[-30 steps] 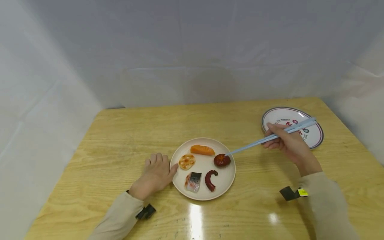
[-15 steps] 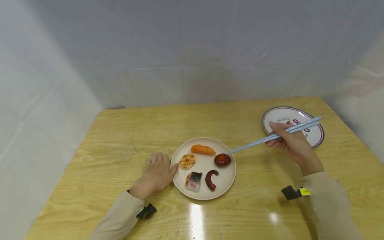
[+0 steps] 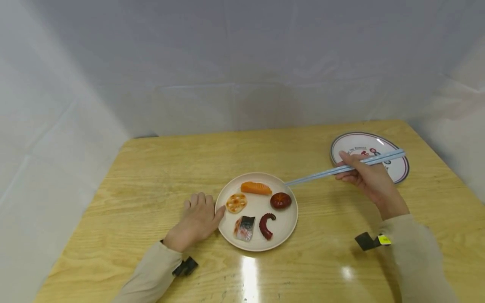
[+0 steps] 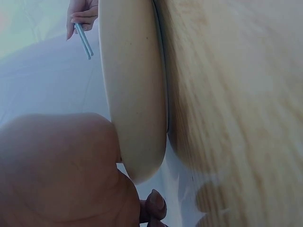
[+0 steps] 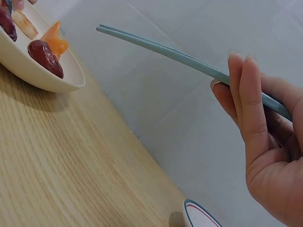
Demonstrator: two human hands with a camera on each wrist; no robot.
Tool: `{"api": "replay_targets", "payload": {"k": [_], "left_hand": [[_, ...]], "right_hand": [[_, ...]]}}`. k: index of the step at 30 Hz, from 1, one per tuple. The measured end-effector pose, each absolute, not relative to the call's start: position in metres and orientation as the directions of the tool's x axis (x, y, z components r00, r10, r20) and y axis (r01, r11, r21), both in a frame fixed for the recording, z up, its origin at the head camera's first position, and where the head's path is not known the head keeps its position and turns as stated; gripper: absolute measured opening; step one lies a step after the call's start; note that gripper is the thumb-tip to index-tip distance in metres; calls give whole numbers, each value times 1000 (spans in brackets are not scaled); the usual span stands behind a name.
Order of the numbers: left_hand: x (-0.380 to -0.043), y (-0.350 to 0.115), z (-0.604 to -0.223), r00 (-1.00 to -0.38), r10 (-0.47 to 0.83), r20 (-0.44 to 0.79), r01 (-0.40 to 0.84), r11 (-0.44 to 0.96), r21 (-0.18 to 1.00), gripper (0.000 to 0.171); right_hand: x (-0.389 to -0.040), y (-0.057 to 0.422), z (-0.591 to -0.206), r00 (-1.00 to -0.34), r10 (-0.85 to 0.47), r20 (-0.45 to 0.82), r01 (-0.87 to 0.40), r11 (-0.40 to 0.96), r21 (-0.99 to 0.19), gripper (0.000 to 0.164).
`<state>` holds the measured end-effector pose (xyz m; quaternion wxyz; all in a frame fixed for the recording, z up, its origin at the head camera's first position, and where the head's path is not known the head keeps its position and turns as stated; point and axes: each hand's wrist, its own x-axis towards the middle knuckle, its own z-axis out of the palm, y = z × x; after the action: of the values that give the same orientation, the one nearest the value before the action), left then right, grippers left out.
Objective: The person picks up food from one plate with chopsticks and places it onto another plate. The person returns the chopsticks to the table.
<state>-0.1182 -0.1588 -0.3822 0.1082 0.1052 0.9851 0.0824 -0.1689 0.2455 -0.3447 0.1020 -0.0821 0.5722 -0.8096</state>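
My right hand (image 3: 369, 181) holds a pair of light-blue chopsticks (image 3: 322, 173), seen close together in the right wrist view. In that view, their tips hang in the air apart from the food. A round cream plate (image 3: 257, 246) bears a brown mushroom cap (image 3: 281, 200) with a star cut, an orange slab (image 3: 256, 188), a lotus root slice (image 3: 236, 203), a silver-skinned fish piece (image 3: 244, 228) and a dark red octopus tentacle (image 3: 266, 226). At the plate's left edge rests my left hand (image 3: 195, 221), thumb on the rim, other fingers beside it.
A white oval plate (image 3: 352, 143) with a dark rim and printed red figures lies at the back right, partly behind the right hand. The wooden table (image 3: 159, 168) ends at pale sheeting (image 3: 227, 63) at the back and sides.
The chopstick tips have lifted from beside the mushroom cap and shifted away toward the plate's upper right rim. The cap stays on the plate. The left hand has not visibly moved.
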Motion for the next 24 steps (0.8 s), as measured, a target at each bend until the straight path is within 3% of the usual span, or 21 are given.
{"api": "replay_targets", "payload": {"k": [8, 12, 17, 20, 24], "left_hand": [[-117, -158, -381, -952, 230, -203, 193, 963, 188, 39], [-118, -159, -381, -948, 235, -213, 196, 962, 192, 39], [-119, -161, -381, -949, 228, -220, 187, 963, 193, 40], [-119, -162, -381, -951, 221, -215, 180, 964, 195, 40], [-118, -163, -381, -950, 225, -216, 184, 964, 193, 40]], "right_hand": [[-166, 247, -345, -961, -268, 65, 21, -308, -951, 21], [-164, 249, -342, -965, -248, 81, -17, -249, -968, 28], [-165, 249, -325, -971, -235, -45, 1, 183, -983, 44], [-173, 245, -314, -951, -257, -172, 37, 456, -889, 46], [-186, 237, -314, -902, -279, -330, 67, 664, -745, 38]]}}
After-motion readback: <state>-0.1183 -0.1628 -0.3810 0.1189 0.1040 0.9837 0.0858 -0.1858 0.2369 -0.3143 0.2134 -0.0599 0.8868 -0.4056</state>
